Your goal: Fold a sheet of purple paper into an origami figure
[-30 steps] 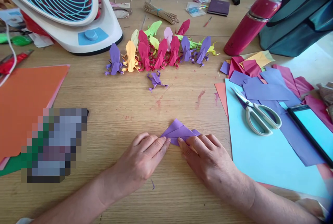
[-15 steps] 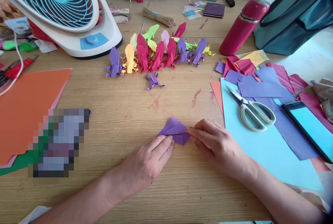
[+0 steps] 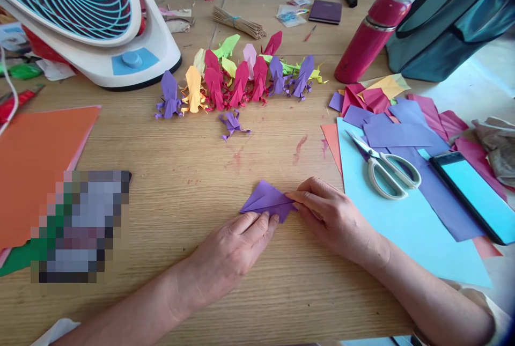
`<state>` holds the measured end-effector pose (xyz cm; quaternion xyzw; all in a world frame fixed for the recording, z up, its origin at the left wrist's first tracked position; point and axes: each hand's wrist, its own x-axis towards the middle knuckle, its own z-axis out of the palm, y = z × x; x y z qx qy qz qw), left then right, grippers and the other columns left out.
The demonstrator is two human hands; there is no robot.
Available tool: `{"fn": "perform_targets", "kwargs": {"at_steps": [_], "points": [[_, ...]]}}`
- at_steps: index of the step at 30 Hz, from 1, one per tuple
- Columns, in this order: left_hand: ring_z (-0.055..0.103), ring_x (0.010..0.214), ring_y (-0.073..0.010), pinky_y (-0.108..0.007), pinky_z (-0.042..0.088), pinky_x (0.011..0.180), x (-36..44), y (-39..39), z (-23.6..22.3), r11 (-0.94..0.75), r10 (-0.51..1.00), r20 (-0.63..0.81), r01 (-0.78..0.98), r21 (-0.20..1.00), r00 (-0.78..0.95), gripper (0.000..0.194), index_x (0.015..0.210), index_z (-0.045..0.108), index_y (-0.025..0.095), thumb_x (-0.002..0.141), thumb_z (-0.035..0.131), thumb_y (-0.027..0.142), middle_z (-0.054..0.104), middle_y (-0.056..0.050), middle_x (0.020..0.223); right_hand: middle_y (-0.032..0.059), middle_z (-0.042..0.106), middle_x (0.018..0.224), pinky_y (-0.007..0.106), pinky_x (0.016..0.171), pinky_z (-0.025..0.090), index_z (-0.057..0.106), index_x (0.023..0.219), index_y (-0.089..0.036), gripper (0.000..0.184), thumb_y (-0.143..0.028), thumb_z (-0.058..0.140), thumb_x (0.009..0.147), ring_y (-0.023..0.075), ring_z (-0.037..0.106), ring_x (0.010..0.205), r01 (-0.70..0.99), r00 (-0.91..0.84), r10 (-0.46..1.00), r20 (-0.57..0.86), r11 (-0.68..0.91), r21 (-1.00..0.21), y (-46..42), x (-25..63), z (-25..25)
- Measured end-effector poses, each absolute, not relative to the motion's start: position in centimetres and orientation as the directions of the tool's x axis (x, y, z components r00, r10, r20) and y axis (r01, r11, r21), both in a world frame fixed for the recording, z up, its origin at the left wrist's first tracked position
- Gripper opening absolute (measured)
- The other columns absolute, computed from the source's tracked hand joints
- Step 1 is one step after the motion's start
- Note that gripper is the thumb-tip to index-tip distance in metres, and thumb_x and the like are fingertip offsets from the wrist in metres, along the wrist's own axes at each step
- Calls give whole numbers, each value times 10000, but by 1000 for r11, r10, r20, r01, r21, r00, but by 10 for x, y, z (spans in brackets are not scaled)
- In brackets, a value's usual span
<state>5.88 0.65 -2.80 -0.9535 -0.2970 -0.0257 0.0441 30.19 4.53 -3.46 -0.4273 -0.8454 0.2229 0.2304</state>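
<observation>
A folded sheet of purple origami paper [image 3: 263, 198], roughly kite-shaped with creases across it, lies on the wooden table in front of me. Along its lower edge, the fingers of my left hand [image 3: 241, 236] are closed together and press the paper down. My right hand [image 3: 332, 214] pinches the paper's right corner between thumb and fingers, which hide that tip. Beyond the hands sits a small purple paper figure [image 3: 232, 124] with thin folded limbs. Behind it stand several folded paper figures [image 3: 215, 86] in red, purple, orange, pink and green.
On the right, scissors [image 3: 388, 169] and a phone [image 3: 470, 190] lie over blue paper [image 3: 374, 238] and purple scraps. A red flask [image 3: 372, 37] stands near a teal bag [image 3: 446, 29]. At left are a fan [image 3: 156, 48], orange sheets [image 3: 36, 163] and a pixelated object [image 3: 86, 222].
My left fingers have slid right along the paper's lower edge. The right hand still pinches the right corner, where the crease now shows more clearly. The whole view has shifted slightly.
</observation>
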Motion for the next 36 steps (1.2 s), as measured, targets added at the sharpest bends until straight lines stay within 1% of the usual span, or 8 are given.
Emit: {"fn": "perform_targets", "kwargs": {"at_steps": [6, 10, 13, 17, 22, 27, 32, 36], "points": [[559, 1114, -204, -304, 491, 977, 64, 5, -26, -804, 589, -11, 585, -108, 808, 500, 1443, 452, 83, 950, 468, 162, 586, -82, 1356, 84, 614, 919, 316, 721, 512, 683, 1054, -185, 243, -151, 454, 981, 181, 599, 815, 631, -520, 830, 200, 531, -565, 45, 301, -34], [554, 1125, -211, -318, 479, 1000, 67, 4, -27, -809, 565, 6, 555, -194, 825, 478, 1433, 469, 76, 1004, 450, 285, 530, -100, 1432, 82, 613, 920, 313, 726, 510, 684, 1060, -186, 239, -143, 465, 975, 182, 601, 818, 630, -519, 830, 205, 533, -565, 45, 301, -34], [559, 1107, -207, -309, 481, 980, 68, 2, -29, -789, 587, 18, 576, -216, 810, 519, 1452, 448, 85, 1010, 453, 358, 524, -90, 1438, 80, 609, 928, 316, 731, 503, 682, 1077, -187, 243, -131, 473, 968, 182, 593, 819, 628, -518, 831, 202, 530, -571, 45, 301, -35], [559, 1141, -213, -316, 475, 985, 65, 2, -29, -799, 577, 24, 570, -193, 816, 515, 1467, 423, 102, 1013, 443, 345, 522, -97, 1443, 75, 603, 931, 318, 734, 497, 678, 1101, -193, 253, -121, 480, 961, 180, 585, 819, 622, -517, 832, 199, 525, -581, 45, 302, -36], [548, 1208, -236, -360, 461, 1030, 58, 4, -27, -855, 511, -3, 507, -108, 860, 523, 1495, 361, 104, 991, 435, 221, 485, -135, 1479, 71, 608, 916, 318, 729, 505, 668, 1141, -200, 275, -114, 487, 953, 178, 589, 807, 617, -513, 830, 219, 534, -578, 45, 303, -36], [536, 1213, -231, -344, 463, 1029, 57, 6, -31, -847, 526, 16, 525, -85, 850, 524, 1489, 370, 93, 1006, 453, 278, 483, -114, 1491, 71, 608, 922, 320, 735, 514, 662, 1148, -195, 281, -102, 495, 943, 182, 599, 817, 622, -514, 831, 214, 533, -575, 44, 303, -36], [503, 1231, -230, -349, 466, 1015, 58, 9, -35, -836, 547, 15, 548, -35, 837, 523, 1502, 359, 145, 1009, 454, 291, 447, -46, 1530, 73, 609, 930, 327, 740, 518, 656, 1168, -204, 291, -114, 488, 948, 184, 599, 820, 616, -515, 828, 222, 537, -576, 44, 303, -37], [497, 1248, -232, -369, 426, 1055, 61, 9, -31, -830, 557, -9, 557, -18, 830, 498, 1491, 371, 122, 1024, 410, 291, 414, -73, 1550, 76, 607, 931, 326, 740, 512, 660, 1160, -207, 287, -116, 484, 953, 184, 593, 821, 618, -518, 828, 214, 535, -576, 45, 303, -37]]}}
